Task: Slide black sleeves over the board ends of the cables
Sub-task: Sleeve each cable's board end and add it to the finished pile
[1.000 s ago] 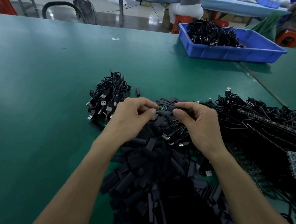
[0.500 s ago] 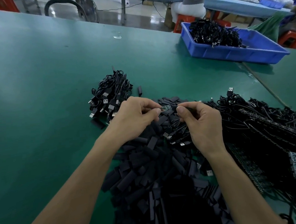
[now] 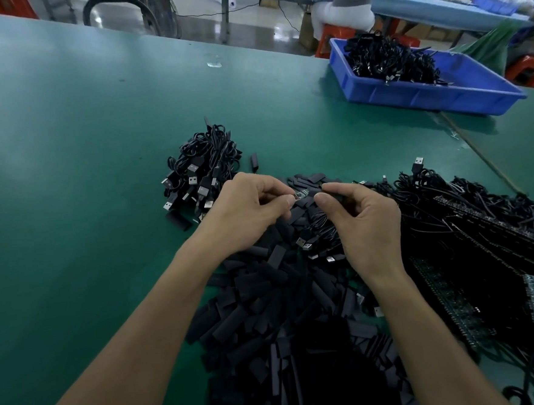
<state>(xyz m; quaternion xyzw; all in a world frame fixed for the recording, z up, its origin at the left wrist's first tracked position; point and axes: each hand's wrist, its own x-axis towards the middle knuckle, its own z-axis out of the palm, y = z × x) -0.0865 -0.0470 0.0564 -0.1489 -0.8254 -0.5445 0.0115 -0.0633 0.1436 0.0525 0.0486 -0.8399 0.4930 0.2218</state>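
Left hand (image 3: 250,208) pinching board (image 3: 301,194), steadying it; right hand (image 3: 366,217) pinching sleeve (image 3: 334,187), mouth aimed at board end for sliding.

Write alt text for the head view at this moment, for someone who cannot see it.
Two bare hands meet over a green table: the left hand pinches a small circuit board, the right hand a black sleeve beside it. Loose sleeves are heaped below, cables lie right, a bundle of cables left, and a blue bin stands behind.

bare forearms, no sleeves; short nails
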